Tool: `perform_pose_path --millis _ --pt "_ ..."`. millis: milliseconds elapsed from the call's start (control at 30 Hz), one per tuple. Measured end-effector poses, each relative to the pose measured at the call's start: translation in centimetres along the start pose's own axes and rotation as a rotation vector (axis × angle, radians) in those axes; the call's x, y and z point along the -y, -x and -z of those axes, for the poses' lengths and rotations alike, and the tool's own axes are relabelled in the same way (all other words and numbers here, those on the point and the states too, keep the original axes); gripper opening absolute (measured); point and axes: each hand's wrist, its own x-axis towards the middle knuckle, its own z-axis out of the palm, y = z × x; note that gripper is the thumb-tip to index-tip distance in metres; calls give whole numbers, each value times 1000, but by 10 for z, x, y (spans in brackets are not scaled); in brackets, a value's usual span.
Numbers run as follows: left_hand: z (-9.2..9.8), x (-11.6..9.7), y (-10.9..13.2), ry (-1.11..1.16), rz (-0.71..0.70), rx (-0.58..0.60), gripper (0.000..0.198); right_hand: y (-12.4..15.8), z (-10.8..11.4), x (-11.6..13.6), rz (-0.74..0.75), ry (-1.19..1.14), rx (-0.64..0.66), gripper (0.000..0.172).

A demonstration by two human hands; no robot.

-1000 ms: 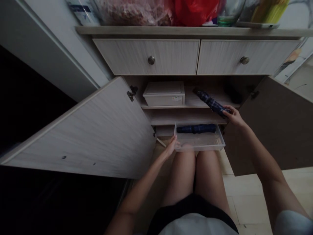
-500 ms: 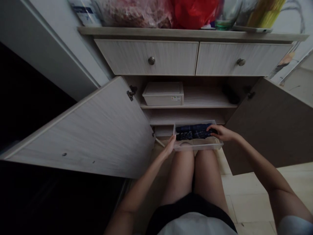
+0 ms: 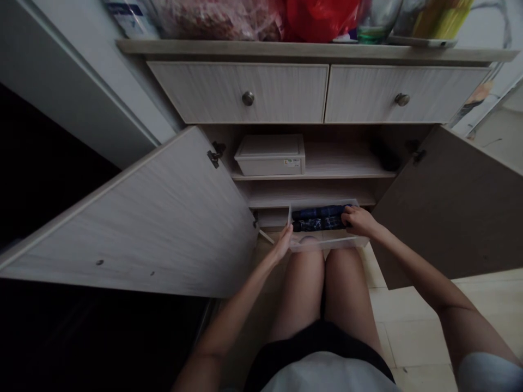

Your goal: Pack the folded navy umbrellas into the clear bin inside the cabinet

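Note:
A clear plastic box rests at my knees in front of the cabinet. My left hand grips its left end, thumb up at the rim. Inside lie two rolled folding umbrellas side by side: a dark blue one at the back and a dark plaid umbrella nearer to me. Over the right end of the plaid umbrella, the fingers of my right hand are curled and closed. That end is partly hidden under them.
Both cabinet doors, the left door and the right door, stand wide at either side of my arms. A lidded white box and dark shoes sit on the upper shelf. Bags and jars crowd the cabinet top.
My right hand has shifted slightly left along the umbrellas, and its fingers have curled in more. The plaid umbrella lies straighter. My left hand stays on the box.

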Motion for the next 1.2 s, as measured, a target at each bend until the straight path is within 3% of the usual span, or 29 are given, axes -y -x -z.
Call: perform_pose_path --millis 100,200,300,367,500,633,767,933,1100,1200 --pt "1 0 1 1 -12 0 64 -2 6 -10 55 -106 1 8" --pt "3 0 1 15 -10 6 64 -10 16 -40 -1 -214 -147 13" --pt "3 1 -1 10 18 25 66 -26 27 -84 -309 -178 -352 25" --pt "3 2 -4 4 29 12 68 -39 35 -115 -554 -131 -415 34" --pt "2 3 -7 1 31 5 69 -63 46 -167 -863 -94 -342 48" --pt "1 0 -6 -3 39 15 68 -78 49 -199 -962 -164 -267 58" --pt "1 -3 -3 -18 66 -1 68 -83 42 -209 -1015 -250 -261 69" --pt "2 -3 -2 -11 66 6 73 -88 32 -199 -1071 -226 -338 59" --pt "1 0 -4 -12 41 -1 69 -92 34 -189 -1109 -280 -382 86" --pt "2 1 -4 -34 31 5 68 -85 33 -190 -1052 -407 -423 82"
